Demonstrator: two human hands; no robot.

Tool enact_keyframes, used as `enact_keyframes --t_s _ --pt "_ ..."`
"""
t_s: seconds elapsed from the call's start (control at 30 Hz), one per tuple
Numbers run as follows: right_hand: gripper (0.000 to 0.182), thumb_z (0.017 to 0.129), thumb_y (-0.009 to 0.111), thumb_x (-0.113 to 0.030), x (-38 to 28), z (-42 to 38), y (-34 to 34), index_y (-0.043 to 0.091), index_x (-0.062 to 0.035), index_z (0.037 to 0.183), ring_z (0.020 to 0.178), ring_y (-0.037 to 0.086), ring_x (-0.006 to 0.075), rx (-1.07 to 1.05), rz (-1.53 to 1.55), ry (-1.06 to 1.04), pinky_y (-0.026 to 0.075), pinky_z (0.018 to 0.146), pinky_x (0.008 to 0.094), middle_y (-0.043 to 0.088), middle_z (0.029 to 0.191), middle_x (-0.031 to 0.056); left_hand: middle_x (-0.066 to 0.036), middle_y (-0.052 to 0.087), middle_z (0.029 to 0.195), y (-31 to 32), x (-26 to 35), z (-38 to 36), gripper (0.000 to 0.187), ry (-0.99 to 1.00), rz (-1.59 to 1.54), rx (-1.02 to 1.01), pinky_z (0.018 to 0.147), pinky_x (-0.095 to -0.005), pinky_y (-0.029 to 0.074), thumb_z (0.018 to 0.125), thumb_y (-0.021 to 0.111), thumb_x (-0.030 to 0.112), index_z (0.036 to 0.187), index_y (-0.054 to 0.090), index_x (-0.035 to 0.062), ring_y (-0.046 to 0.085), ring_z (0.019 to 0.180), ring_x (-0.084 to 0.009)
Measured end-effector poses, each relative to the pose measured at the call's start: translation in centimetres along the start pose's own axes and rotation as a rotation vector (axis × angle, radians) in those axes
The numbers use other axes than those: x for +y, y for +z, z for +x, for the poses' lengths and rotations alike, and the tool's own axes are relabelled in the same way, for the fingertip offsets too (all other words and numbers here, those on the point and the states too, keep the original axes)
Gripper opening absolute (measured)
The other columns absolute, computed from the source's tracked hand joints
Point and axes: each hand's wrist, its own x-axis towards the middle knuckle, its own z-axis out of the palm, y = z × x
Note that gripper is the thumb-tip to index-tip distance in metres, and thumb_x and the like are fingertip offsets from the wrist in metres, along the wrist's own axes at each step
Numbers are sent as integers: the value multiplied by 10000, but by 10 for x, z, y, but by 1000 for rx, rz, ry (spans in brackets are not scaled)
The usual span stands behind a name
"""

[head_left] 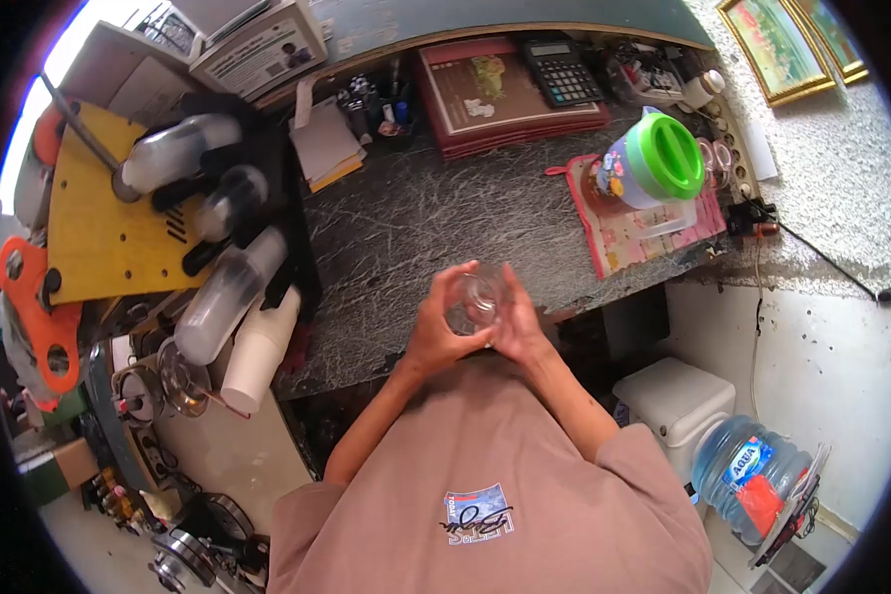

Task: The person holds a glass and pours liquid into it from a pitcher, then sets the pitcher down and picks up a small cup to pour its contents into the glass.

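Observation:
A small clear glass (476,300) is held between my two hands, over the front part of the worn black tabletop (386,228). My left hand (436,325) wraps its fingers and thumb round the glass's left side. On the other side, my right hand (522,322) closes against it. Transparent walls make the glass's exact shape hard to read, and I cannot make out any contents. To the right, a pitcher with a green lid (658,158) stands on a pink patterned cloth (604,238).
A calculator (561,73) lies on dark red folders (505,129) at the back. Stacks of plastic cups (230,292) and white cups (260,348) stick out at the left beside a yellow panel (99,218). A water bottle (747,470) lies below right, near a white bin (675,396).

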Motion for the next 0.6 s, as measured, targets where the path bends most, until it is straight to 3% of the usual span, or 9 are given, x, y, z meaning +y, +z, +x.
enact_keyframes --t_s 0.1,0.13,0.17,0.23,0.33,0.4,0.5,0.57,0.6 --pt "651 896 566 -701 14 23 34 581 -151 1244 878 657 187 -93 -101 52 530 700 314 653 1034 28 -160 528 1400 -32 -1 -1 820 -44 127 133 1095 -430 445 698 865 123 1384 422 50 535 1307 -282" --pt "677 917 537 -698 8 27 30 566 -119 1266 896 650 178 -112 -238 201 521 739 308 655 1052 40 -167 559 1355 -39 3 2 788 -58 204 182 1076 -420 465 699 866 124 1343 419 49 575 1263 -283" --pt "677 917 537 -698 7 25 31 566 -119 1266 896 650 178 -113 -245 205 521 739 308 655 1052 40 -167 559 1355 -46 6 5 788 -57 202 190 1076 -420 465 699 866 124 1343 419 49 575 1263 -283" --pt "665 934 581 -631 0 14 46 545 -68 1285 918 636 162 231 -798 -130 514 756 320 658 1066 63 -180 573 1328 -58 6 13 780 -80 290 283 1062 -407 479 700 868 133 1319 400 61 595 1240 -278" --pt "483 942 707 -344 -37 -2 15 551 -32 1276 902 623 156 364 -1130 -812 517 776 323 672 1042 92 -189 622 1253 -75 2 27 796 -93 433 335 1030 -406 504 689 879 160 1309 388 72 629 1196 -298" --pt "292 962 688 -244 -78 -31 7 628 -30 1152 873 609 152 557 -1163 -1173 510 774 306 661 983 63 -185 640 1227 -83 4 32 795 -100 484 373 1016 -408 512 688 882 183 1308 395 74 638 1182 -302" --pt "300 975 675 -246 -140 -62 -19 622 0 1138 885 598 170 913 -1111 -1550 490 834 329 640 984 76 -176 654 1213 -86 2 39 791 -173 534 377 1006 -416 512 689 882 233 1306 408 86 639 1182 -312" --pt "321 982 663 -252 -178 -77 -28 613 22 1140 891 590 170 1175 -1254 -1779 471 855 331 632 1009 69 -165 655 1225 -89 -4 43 786 -143 536 377 1009 -417 506 692 877 256 1309 417 96 636 1190 -310" --pt "321 982 663 -252 -192 -80 -29 613 22 1140 891 590 170 1184 -1261 -1782 471 855 331 632 1009 69 -165 655 1225 -90 -3 45 786 -141 526 371 1009 -417 506 692 877 256 1309 417 96 636 1190 -310"
